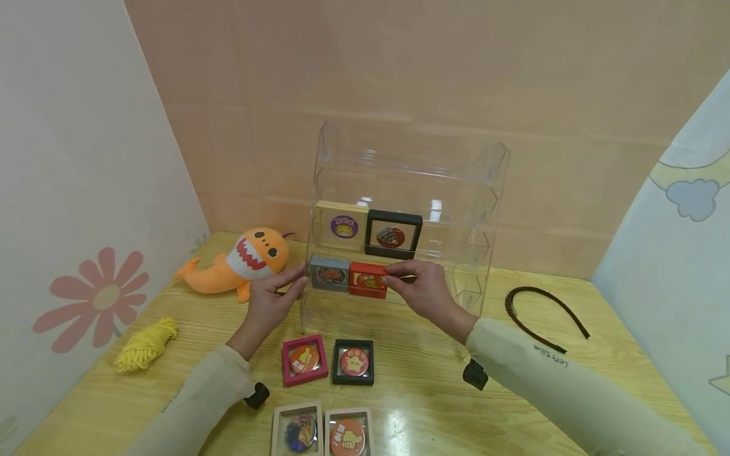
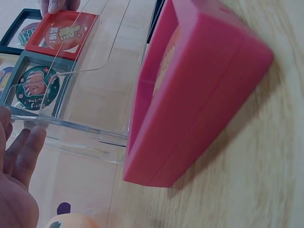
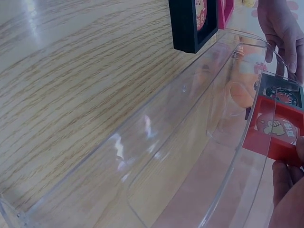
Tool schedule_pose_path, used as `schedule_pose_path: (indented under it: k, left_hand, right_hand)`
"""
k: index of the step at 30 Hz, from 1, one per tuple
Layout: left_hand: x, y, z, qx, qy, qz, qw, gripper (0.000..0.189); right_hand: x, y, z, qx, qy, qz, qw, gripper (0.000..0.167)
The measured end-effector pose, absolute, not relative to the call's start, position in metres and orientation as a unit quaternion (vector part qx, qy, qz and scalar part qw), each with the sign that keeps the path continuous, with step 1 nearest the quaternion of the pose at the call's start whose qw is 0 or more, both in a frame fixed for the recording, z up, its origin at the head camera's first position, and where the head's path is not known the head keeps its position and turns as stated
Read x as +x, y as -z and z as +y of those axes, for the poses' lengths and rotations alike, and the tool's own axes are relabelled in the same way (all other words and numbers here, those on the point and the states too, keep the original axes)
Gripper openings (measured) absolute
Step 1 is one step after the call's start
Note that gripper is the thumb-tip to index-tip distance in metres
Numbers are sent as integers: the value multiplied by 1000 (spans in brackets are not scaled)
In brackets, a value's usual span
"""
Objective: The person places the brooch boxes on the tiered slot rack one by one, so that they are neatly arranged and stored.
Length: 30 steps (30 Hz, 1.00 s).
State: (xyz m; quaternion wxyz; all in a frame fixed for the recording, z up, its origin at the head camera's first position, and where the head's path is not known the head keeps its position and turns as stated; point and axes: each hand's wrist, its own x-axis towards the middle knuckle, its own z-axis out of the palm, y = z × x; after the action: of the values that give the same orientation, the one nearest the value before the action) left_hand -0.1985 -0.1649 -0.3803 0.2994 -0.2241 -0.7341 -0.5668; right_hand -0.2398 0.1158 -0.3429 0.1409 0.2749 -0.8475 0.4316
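My right hand [image 1: 424,288] pinches the right edge of a red square display frame [image 1: 365,280], which holds a round badge with a hand design. The frame sits on a lower tier of a clear acrylic rack [image 1: 407,170], right beside a grey frame [image 1: 329,276]. At the rack's left side is my left hand [image 1: 272,309], its fingers [image 2: 29,154] extended against the clear side panel. One tier higher stand a cream frame [image 1: 341,229] with a bear badge and a black frame [image 1: 393,235]. Close to the left wrist camera looms a pink frame [image 2: 204,90].
On the wooden table in front lie a black frame [image 1: 353,379] and two beige frames [image 1: 276,430]. An orange plush shark [image 1: 211,277] sits left of the rack, with yellow yarn [image 1: 146,345] nearer. A brown headband [image 1: 542,290] lies at right.
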Motion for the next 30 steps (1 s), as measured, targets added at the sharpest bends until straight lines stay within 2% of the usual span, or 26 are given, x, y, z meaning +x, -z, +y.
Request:
schedule_pose_path:
  k: [20,30]
  left_hand:
    - [-199,380,-164,-217,575,-732,295,27]
    - [-198,380,-164,-219,576,-730,296,27]
  right_hand:
    - [-238,340,115,256,-431,-857,120,16]
    - [-237,341,116,270,-425,-854,134,18]
